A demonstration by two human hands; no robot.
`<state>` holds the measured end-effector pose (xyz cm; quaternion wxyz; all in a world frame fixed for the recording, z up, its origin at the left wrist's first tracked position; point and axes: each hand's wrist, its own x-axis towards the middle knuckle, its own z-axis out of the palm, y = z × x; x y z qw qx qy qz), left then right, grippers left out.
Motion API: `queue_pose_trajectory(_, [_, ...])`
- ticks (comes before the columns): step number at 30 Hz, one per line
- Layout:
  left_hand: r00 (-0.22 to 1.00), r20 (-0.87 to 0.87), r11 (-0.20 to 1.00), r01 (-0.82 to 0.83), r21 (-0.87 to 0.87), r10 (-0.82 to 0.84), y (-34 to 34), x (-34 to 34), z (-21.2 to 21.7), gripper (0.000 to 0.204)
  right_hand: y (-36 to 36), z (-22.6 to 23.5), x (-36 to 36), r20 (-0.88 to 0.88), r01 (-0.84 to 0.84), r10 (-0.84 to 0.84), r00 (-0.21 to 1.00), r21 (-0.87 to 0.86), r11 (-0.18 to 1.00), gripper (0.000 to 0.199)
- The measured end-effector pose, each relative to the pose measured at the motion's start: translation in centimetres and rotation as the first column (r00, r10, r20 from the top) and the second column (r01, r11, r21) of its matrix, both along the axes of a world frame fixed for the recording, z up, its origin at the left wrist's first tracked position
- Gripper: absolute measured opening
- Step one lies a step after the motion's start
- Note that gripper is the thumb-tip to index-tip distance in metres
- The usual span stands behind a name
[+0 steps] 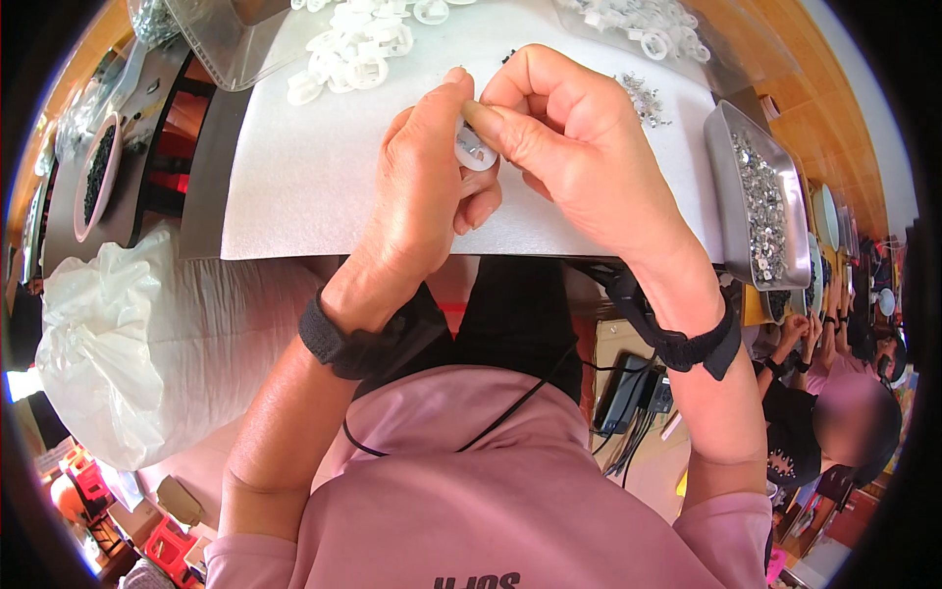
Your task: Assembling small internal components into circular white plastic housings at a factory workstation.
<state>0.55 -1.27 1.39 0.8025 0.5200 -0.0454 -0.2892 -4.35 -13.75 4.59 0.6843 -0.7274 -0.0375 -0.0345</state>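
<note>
A small white plastic ring-shaped part is gripped by my left hand, whose fingers curl round it above the white work mat. My right hand meets it from the other side, thumb and forefinger pinched together at the part's upper edge. Whatever lies between those right fingertips is too small and covered to make out. Beyond my hands, a heap of similar white plastic parts lies on the mat. Small metal pieces are scattered just past my right hand.
A metal tray of small metal parts stands at the right edge. Clear plastic bins with white parts sit at the back. On the left are a pink dish of black pieces and a big white bag. Another person works at far right.
</note>
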Motion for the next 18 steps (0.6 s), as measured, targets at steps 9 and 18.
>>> queue_pose_trajectory(9, [0.984, -0.064, 0.983, -0.160, 0.086, 0.165, -0.4, -0.8, 1.2, 0.039, 1.7, -2.3, 0.1, 0.221, 0.130, -0.124, 0.967, -0.011, 0.992, 0.016])
queue_pose_trajectory(18, [0.998, 0.047, 0.999, 0.046, 0.010, -0.046, 0.9, -0.2, -0.6, 0.047, 0.3, -1.4, -2.2, 0.004, 0.118, -0.119, 0.993, 0.124, 0.985, 0.013])
